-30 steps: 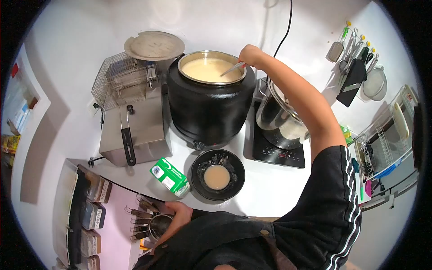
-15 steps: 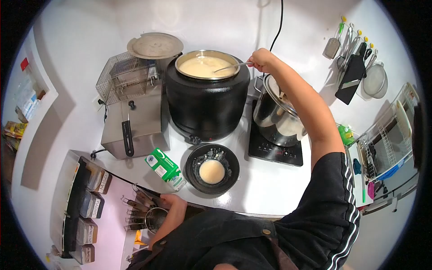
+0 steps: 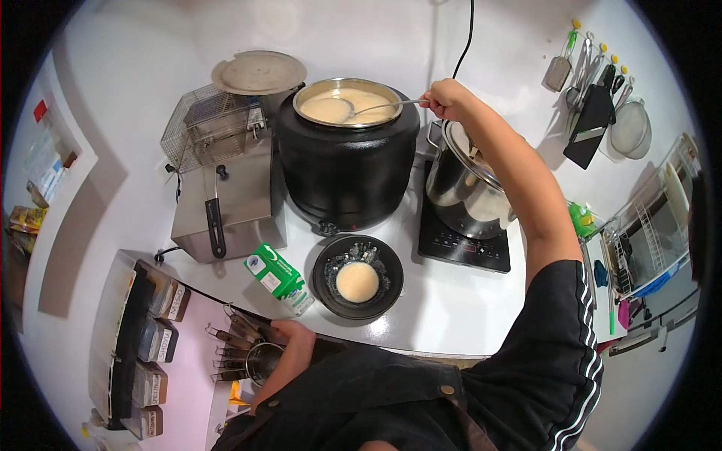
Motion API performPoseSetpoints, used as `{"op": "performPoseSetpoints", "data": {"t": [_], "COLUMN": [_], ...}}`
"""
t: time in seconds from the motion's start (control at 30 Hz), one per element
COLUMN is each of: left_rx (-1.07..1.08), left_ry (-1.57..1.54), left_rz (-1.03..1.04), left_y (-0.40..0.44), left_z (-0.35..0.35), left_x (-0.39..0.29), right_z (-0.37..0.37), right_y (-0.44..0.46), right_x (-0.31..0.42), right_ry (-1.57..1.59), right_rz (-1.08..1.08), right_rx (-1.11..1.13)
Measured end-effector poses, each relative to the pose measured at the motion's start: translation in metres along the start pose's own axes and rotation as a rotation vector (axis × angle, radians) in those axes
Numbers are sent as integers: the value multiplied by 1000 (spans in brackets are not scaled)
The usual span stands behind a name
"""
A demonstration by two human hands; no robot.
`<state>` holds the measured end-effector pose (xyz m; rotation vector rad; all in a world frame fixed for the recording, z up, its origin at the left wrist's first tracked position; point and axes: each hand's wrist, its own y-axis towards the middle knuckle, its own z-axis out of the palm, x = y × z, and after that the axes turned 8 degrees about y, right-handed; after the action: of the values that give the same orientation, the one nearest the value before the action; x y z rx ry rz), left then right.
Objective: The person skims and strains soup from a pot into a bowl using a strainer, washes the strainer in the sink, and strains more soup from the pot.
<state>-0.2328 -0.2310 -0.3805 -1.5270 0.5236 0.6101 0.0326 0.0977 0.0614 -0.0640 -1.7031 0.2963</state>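
Note:
My right hand is closed around the thin metal handle of a ladle. The ladle's round bowl sits at the surface of creamy, pale yellow soup, inside a black soup kettle with a steel rim. Down at the front of the counter, my left hand is curled at the counter edge; its fingers show only in part. Between the kettle and my body stands a black bowl with cream-coloured liquid and whitish residue on its inner wall. A green and white carton lies beside it.
A steel pot stands on a black induction cooker under my right forearm. To the left are a steel fryer, a wire basket and a round lid. Utensils hang at right; labelled containers stand lower left.
The ladle's bowl has come up to the soup's surface and now shows, where before it was submerged. My right hand has shifted slightly right. My left hand stays at the counter edge.

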Motion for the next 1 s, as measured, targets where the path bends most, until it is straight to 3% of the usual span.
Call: {"op": "performPoseSetpoints", "data": {"t": [0.07, 0.33, 0.47, 0.53, 0.57, 0.63, 0.67, 0.73, 0.87, 1.0], "left_rx": [-30, 235, 53, 258, 258, 559, 561, 753, 738, 637], "left_ry": [13, -165, -55, -124, -124, -215, -214, -15, -9, 130], "left_rz": [-2, -72, 24, -4, -3, -123, -123, -211, -225, -244], "left_y": [6, -19, -20, -16, -14, -9, -24, -58, -102, -82], "left_z": [0, -4, 0, -3, -6, -10, -12, -24, -32, -42], "left_x": [4, -7, -6, -6, -6, -5, -12, -27, -32, -22], "right_z": [-2, -3, -3, -4, -5, -7, -9, -14, -22, -34], "right_y": [0, 1, 3, 3, 4, 4, 4, 1, -2, 0], "right_x": [-1, -11, -16, -17, -17, -17, -17, -17, -18, -20], "right_ry": [9, 129, 160, 173, 185, 181, 174, 163, 148, 102], "right_rz": [18, 65, 67, 69, 69, 54, 41, 18, -4, -20], "right_rx": [25, 13, 17, 16, 15, 3, -7, -10, -12, -11]}}
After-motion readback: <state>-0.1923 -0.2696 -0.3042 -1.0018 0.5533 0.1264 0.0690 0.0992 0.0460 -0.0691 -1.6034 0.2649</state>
